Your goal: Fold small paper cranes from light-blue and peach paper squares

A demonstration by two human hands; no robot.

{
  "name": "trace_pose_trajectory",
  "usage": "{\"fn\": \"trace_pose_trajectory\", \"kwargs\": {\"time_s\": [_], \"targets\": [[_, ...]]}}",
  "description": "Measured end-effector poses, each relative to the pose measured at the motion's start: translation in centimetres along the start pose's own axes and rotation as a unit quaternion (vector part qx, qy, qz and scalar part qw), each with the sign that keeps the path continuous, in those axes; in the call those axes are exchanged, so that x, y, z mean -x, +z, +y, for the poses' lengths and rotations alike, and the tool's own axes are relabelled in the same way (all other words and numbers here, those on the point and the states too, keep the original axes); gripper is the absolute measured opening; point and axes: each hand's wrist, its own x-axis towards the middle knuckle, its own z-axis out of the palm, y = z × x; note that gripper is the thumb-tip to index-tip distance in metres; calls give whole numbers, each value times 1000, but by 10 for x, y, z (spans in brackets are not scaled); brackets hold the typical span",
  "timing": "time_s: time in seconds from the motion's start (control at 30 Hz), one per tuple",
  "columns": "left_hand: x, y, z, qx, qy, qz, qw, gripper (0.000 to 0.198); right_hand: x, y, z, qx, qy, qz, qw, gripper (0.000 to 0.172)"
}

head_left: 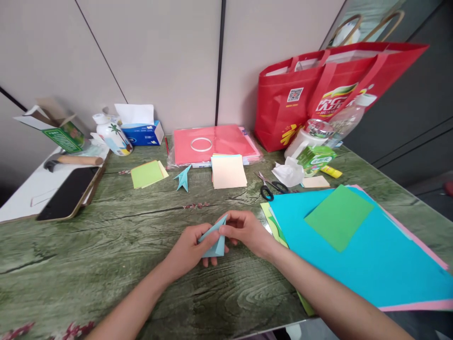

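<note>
Bare forearms [136,303], hands [249,233] pinching creased blue paper [215,245]

Behind the hands [250,232], scissors [265,182] lie right of stacked paper [229,172].

Left forearm [141,296] and right forearm [325,285]: bare, extended forward, converging. Left hand [187,249]: gripping, left thumb [209,241] laid across the top, fingertips [214,260] showing underneath. Right hand [250,234]: just beside the left, fingers bent, right thumb [229,231] and index finger [236,216] pinching.
</note>
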Motion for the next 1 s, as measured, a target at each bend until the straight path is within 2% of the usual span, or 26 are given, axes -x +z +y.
{"fn": "trace_pose_trajectory", "kwargs": {"time_s": [0.23, 0.43, 0.6, 1.0], "targets": [[1, 1, 0, 5, -7, -24, 1000, 31, -1, 0, 3, -22, -9, 11, 1000, 27], [-1, 4, 2, -30, -36, 37, 998, 28, -1, -2, 2, -59, -4, 22, 998, 29], [0, 3, 4, -57, -48, 31, 997, 26, -3, -6, 4, -59, -21, 56, 996, 27], [-1, 3, -2, -63, -55, 36, 996, 26, -4, -3, 2, -51, -10, 77, 996, 26]]}}
